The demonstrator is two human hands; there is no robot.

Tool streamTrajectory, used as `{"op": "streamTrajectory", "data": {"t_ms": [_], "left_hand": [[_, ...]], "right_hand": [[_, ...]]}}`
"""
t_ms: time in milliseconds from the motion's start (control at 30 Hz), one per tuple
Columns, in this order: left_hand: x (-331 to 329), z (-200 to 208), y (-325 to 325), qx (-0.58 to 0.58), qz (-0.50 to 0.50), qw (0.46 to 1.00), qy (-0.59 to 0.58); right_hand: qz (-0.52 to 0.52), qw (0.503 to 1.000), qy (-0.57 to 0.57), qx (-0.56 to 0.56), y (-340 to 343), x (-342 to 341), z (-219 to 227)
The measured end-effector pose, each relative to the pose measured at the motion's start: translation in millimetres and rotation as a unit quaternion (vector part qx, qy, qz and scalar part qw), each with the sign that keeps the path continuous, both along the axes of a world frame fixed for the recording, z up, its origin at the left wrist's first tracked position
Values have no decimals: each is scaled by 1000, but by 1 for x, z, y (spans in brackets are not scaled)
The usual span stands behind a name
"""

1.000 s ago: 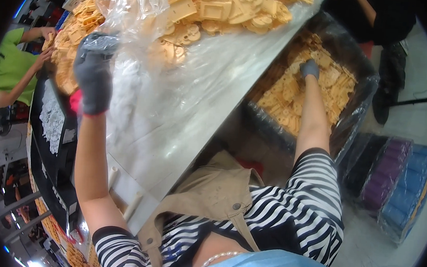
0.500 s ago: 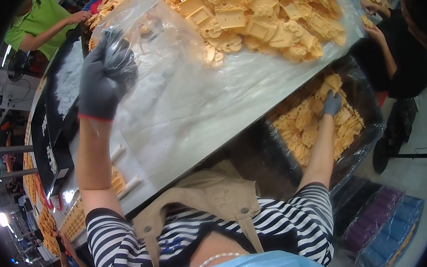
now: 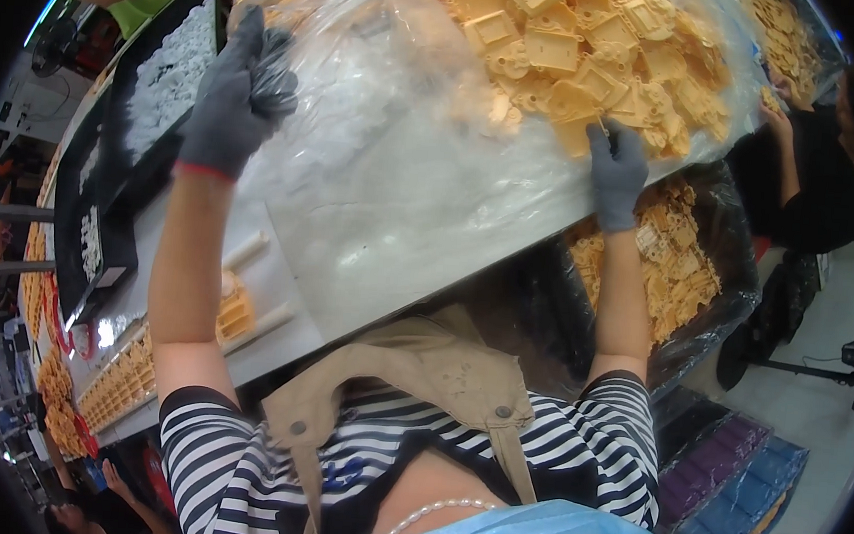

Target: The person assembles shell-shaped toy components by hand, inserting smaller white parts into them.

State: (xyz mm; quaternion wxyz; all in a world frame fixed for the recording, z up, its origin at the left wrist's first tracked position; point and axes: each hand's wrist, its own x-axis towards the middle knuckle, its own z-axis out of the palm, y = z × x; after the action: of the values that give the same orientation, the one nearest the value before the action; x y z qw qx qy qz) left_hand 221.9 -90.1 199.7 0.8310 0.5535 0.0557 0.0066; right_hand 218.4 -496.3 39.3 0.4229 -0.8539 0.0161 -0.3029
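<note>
My left hand (image 3: 227, 106), in a grey glove, is closed on a bunched edge of clear plastic film (image 3: 335, 34) that stretches over the table. My right hand (image 3: 617, 177), gloved the same way, is at the near edge of a big heap of yellow plastic parts (image 3: 605, 40). Its thumb and fingers pinch a flat yellow plastic part (image 3: 572, 138). Below my right forearm, a black-lined bin (image 3: 741, 292) holds many more such parts (image 3: 676, 262).
Black trays of white pieces (image 3: 171, 81) stand at the left. White rods (image 3: 248, 251) and yellow parts lie near my left elbow. One co-worker in green (image 3: 132, 3) is at the far left, another in black (image 3: 804, 186) at the right. A fan stand (image 3: 810, 370) is at lower right.
My right hand has come up from the bin to the heap's near edge. My left hand keeps hold of the film. The view has shifted, putting the heap farther right.
</note>
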Motion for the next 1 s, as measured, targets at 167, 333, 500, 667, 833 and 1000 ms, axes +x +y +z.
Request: {"op": "streamTrajectory", "data": {"t_ms": [167,333,500,667,833,1000], "left_hand": [[45,-49,63,235,18,972,8],[64,-79,82,449,140,881,-46],[-2,-52,82,492,219,824,-173],[-148,-24,135,483,292,806,-180],[-289,-84,183,686,380,618,-60],[-330,-136,159,780,277,560,2]], "right_hand": [[-104,963,-47,-245,19,7,8],[-5,964,-189,-190,57,16,51],[177,931,-271,-170,132,22,88],[394,902,-175,-36,201,-33,87],[597,796,38,-86,280,-89,74],[618,758,158,-135,313,-108,52]]}}
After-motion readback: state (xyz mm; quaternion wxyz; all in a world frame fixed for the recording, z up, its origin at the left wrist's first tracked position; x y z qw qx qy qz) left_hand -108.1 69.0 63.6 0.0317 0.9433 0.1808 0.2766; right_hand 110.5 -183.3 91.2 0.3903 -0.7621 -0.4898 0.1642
